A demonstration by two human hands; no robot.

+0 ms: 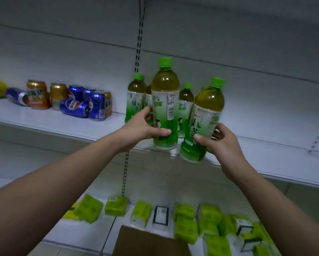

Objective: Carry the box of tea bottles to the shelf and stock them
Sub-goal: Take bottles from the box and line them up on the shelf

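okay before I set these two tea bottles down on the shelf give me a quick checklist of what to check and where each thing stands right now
1. Left hand grip on the tall tea bottle: ok, thumb and fingers wrap its label.
2. Right hand grip on the tilted tea bottle: ok, though held low on the body.
3. Tilted bottle upright: not ok, it leans right and its base hangs past the shelf edge.
4. Free shelf space to the right: ok, bare there.
5. Clearance from the stocked bottles behind: cannot tell, the held bottles hide the gap.
6. Caps on both held bottles: ok, green caps in place.
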